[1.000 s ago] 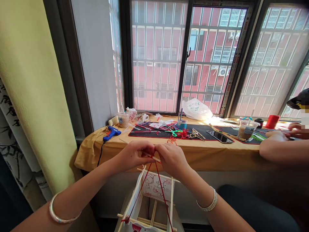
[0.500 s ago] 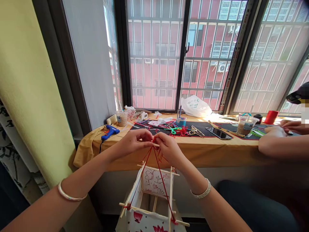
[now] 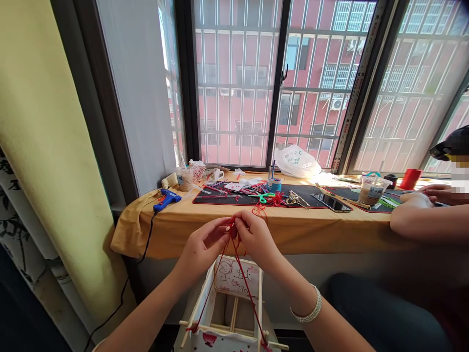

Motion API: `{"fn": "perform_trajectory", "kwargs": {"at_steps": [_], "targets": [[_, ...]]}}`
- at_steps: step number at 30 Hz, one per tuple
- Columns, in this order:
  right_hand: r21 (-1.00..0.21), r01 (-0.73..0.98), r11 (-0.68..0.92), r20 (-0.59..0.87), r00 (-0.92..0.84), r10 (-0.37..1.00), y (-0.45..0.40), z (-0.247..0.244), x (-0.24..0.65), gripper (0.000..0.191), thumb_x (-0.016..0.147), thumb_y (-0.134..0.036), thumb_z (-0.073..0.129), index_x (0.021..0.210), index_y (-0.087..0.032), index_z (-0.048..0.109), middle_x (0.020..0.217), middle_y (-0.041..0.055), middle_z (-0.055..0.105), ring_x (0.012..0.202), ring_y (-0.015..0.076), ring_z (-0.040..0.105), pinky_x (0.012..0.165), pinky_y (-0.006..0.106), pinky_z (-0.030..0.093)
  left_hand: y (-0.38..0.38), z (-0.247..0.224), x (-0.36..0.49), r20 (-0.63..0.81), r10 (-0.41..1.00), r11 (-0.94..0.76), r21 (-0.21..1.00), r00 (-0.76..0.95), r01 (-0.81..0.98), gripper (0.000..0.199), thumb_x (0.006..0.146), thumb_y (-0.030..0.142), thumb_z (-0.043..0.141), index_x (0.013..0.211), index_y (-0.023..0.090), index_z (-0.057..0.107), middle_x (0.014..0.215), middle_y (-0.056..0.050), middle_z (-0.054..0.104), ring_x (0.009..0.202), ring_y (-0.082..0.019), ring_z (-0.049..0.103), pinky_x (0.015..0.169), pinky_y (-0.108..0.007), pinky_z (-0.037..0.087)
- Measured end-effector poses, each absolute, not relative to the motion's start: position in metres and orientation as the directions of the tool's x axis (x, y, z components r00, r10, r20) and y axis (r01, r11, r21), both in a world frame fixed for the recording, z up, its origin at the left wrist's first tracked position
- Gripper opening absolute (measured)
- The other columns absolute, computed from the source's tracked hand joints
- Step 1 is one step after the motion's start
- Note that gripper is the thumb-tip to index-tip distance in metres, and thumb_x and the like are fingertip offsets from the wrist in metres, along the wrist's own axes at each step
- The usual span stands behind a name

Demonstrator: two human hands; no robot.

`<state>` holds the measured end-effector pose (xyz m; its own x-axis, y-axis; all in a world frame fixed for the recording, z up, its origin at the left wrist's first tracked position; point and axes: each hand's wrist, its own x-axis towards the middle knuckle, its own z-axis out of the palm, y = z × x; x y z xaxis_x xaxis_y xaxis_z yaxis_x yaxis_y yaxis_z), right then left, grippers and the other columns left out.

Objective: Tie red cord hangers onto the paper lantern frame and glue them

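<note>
Red cords [image 3: 244, 278] rise from the corners of a box-shaped frame [image 3: 234, 313] made of wooden sticks and painted white panels, and meet between my hands. My left hand [image 3: 205, 247] pinches the gathered cords, with a small pale stick end showing at its fingertips. Touching it from the right, my right hand [image 3: 256, 239] has its fingers closed on the same cords. The frame sits low in front of me, its top open, with red flowers on the near panel and drawn marks on the far one.
A table with an orange cloth [image 3: 176, 234] holds a blue glue gun [image 3: 167, 199], green scissors [image 3: 263, 196], red string [image 3: 278, 198], a phone [image 3: 331, 202] and drink cups [image 3: 373, 188]. At the right, another person's arm [image 3: 421, 217] rests on the table.
Both hands have come down slightly, and my left wrist has swung lower. The pale stick that lay across between the fingers is now mostly hidden.
</note>
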<state>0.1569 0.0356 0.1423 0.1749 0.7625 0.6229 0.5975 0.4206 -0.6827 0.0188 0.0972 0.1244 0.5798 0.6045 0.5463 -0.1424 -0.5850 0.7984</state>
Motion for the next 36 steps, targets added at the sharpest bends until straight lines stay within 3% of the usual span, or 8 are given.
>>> {"fn": "perform_trajectory", "kwargs": {"at_steps": [3, 6, 10, 15, 19, 28, 31, 36], "targets": [[-0.61, 0.66, 0.438, 0.663, 0.123, 0.738, 0.031, 0.145, 0.156, 0.017, 0.087, -0.02, 0.04, 0.083, -0.017, 0.056, 0.07, 0.0018, 0.061, 0.062, 0.0123, 0.053, 0.057, 0.022, 0.039, 0.093, 0.127, 0.021, 0.565, 0.634, -0.554, 0.808, 0.528, -0.2, 0.038, 0.075, 0.034, 0.066, 0.108, 0.016, 0.059, 0.116, -0.01, 0.063, 0.108, -0.022, 0.058, 0.095, -0.035, 0.047], [-0.523, 0.723, 0.45, 0.711, 0.08, 0.699, 0.028, 0.148, 0.156, 0.016, 0.087, -0.02, 0.042, 0.082, -0.017, 0.057, 0.072, 0.0028, 0.062, 0.065, 0.0126, 0.054, 0.059, 0.022, 0.04, 0.087, 0.134, 0.025, 0.571, 0.685, -0.574, 0.805, 0.453, -0.148, 0.034, 0.073, 0.039, 0.066, 0.098, 0.015, 0.063, 0.1, -0.008, 0.069, 0.092, -0.021, 0.065, 0.082, -0.032, 0.052], [-0.571, 0.646, 0.507, 0.692, 0.046, 0.721, 0.025, 0.15, 0.158, 0.017, 0.088, -0.019, 0.04, 0.078, -0.017, 0.055, 0.063, -0.0004, 0.057, 0.057, 0.0101, 0.051, 0.055, 0.02, 0.039, 0.08, 0.135, 0.031, 0.518, 0.753, -0.514, 0.848, 0.404, -0.13, 0.036, 0.076, 0.043, 0.063, 0.095, 0.014, 0.065, 0.08, -0.005, 0.071, 0.073, -0.019, 0.066, 0.066, -0.027, 0.053], [-0.597, 0.602, 0.531, 0.686, 0.04, 0.726, 0.022, 0.15, 0.161, 0.016, 0.087, -0.02, 0.042, 0.076, -0.017, 0.053, 0.061, -0.0016, 0.055, 0.055, 0.0092, 0.05, 0.054, 0.019, 0.039, 0.08, 0.129, 0.037, 0.525, 0.74, -0.498, 0.848, 0.42, -0.182, 0.034, 0.077, 0.043, 0.061, 0.091, 0.013, 0.066, 0.074, -0.004, 0.069, 0.07, -0.017, 0.063, 0.065, -0.026, 0.051], [-0.587, 0.598, 0.546, 0.696, 0.029, 0.717, 0.021, 0.153, 0.162, 0.016, 0.087, -0.02, 0.041, 0.076, -0.018, 0.052, 0.059, -0.0023, 0.054, 0.055, 0.0091, 0.05, 0.054, 0.019, 0.039, 0.078, 0.127, 0.039, 0.623, 0.669, -0.617, 0.77, 0.406, -0.165, 0.033, 0.082, 0.043, 0.053, 0.092, 0.014, 0.066, 0.077, -0.004, 0.07, 0.07, -0.017, 0.062, 0.065, -0.026, 0.05], [-0.214, 0.891, 0.401, 0.841, -0.041, 0.539, 0.014, 0.152, 0.168, 0.025, 0.09, -0.019, 0.037, 0.076, -0.017, 0.057, 0.068, 0.0045, 0.061, 0.064, 0.0147, 0.052, 0.059, 0.024, 0.038, 0.074, 0.119, 0.04, 0.781, 0.562, -0.802, 0.595, 0.273, -0.049, 0.021, 0.085, 0.031, 0.051, 0.098, 0.021, 0.064, 0.102, -0.006, 0.07, 0.092, -0.02, 0.065, 0.083, -0.03, 0.051], [-0.236, 0.88, 0.411, 0.852, -0.017, 0.524, 0.01, 0.148, 0.168, 0.025, 0.09, -0.018, 0.036, 0.076, -0.017, 0.057, 0.07, 0.0048, 0.062, 0.065, 0.0147, 0.053, 0.061, 0.024, 0.04, 0.072, 0.118, 0.039, 0.803, 0.517, -0.831, 0.554, 0.298, -0.049, 0.021, 0.087, 0.029, 0.048, 0.1, 0.021, 0.062, 0.108, -0.007, 0.068, 0.098, -0.02, 0.063, 0.085, -0.031, 0.051], [-0.443, 0.754, 0.486, 0.779, 0.055, 0.625, 0.007, 0.15, 0.18, 0.016, 0.086, -0.019, 0.045, 0.081, -0.018, 0.06, 0.071, 0.0023, 0.063, 0.064, 0.0123, 0.056, 0.059, 0.021, 0.041, 0.08, 0.13, 0.039, 0.76, 0.492, -0.81, 0.579, 0.425, -0.096, 0.021, 0.088, 0.031, 0.046, 0.089, 0.02, 0.063, 0.097, -0.007, 0.069, 0.103, -0.021, 0.06, 0.094, -0.034, 0.043]]}}
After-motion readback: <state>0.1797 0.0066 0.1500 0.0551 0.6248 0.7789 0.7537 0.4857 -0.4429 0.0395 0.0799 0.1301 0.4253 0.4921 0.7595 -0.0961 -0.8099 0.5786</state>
